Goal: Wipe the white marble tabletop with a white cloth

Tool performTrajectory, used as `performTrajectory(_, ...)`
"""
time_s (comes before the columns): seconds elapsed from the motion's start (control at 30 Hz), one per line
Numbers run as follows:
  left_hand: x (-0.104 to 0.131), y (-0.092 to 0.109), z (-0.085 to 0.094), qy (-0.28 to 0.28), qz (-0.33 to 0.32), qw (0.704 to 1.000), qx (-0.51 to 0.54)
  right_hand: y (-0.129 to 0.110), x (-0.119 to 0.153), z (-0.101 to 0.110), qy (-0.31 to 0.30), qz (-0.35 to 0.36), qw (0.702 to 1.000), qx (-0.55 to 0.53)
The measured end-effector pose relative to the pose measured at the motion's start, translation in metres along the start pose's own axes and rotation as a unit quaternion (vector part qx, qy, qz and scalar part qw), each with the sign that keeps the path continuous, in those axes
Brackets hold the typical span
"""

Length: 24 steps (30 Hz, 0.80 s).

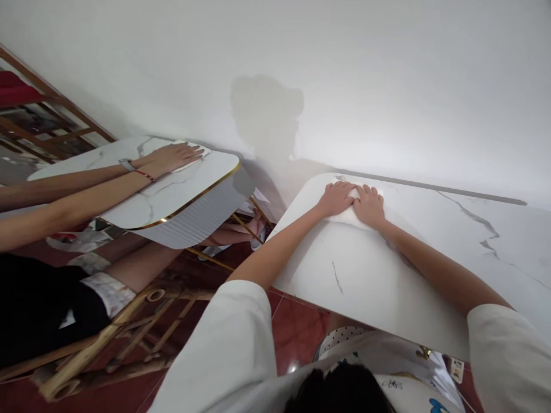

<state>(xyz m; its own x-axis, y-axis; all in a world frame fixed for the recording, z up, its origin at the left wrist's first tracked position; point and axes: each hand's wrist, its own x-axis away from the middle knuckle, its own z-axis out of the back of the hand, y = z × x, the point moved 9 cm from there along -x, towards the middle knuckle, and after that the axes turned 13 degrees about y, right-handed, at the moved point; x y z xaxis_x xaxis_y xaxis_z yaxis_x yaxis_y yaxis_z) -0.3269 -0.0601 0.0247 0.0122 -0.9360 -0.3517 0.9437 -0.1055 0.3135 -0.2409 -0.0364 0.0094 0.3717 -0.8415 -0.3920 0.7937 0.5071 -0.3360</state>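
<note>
- The folded white cloth (350, 218) lies at 11 o'clock on the white, grey-veined, marble-look surface (365, 269).
- Left hand (336, 198) and right hand (370, 207) are together, thumbs meeting, flattened over the cloth.
- Contact is made; how much of the surface is done or left, I cannot tell.
- At 10 o'clock, a co-worker's hand (172, 157) presses another white cloth (207, 152).

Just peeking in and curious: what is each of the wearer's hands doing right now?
Left hand: open, pressed flat on the white cloth.
Right hand: open, resting on the same cloth, beside the left.
</note>
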Motion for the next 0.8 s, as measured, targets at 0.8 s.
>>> performTrajectory(0.8, -0.073, -0.040, -0.016, 0.019, 0.014, 1.000, -0.002, 0.013, -0.076, -0.023, 0.010, -0.005, 1.000, -0.013)
